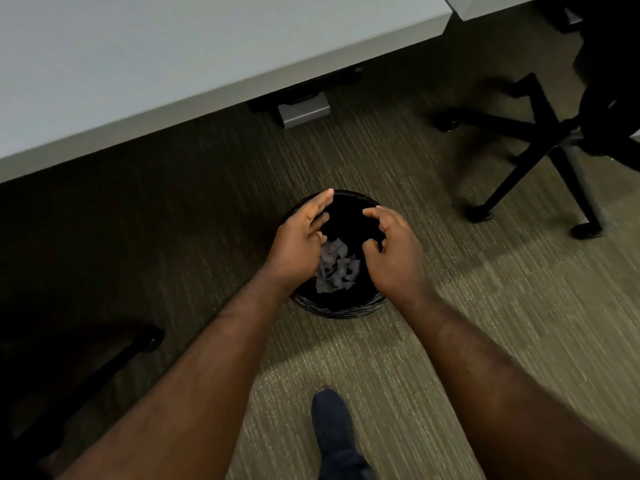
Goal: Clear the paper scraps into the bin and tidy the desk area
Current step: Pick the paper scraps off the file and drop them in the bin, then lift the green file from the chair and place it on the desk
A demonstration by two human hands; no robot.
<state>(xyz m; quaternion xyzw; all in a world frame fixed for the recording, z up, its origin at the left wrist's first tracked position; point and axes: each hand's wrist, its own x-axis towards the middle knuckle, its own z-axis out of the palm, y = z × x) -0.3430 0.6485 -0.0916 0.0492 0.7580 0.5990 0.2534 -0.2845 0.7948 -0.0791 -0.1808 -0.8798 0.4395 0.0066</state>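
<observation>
Paper scraps (335, 268) lie in the black-lined bin (341, 308) on the carpet (450, 323) below the desk (173, 64).
I see my left hand (299, 245) half open, my right hand (394, 249) loosely curled; both seem empty above the rim.

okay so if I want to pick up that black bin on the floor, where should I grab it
Probably by the rim of the bin, from straight above. It stands upright on the carpet with its round mouth open upward, paper scraps low inside, and the left hand and right hand are already over opposite sides. A grip on each side should keep it level.
</observation>
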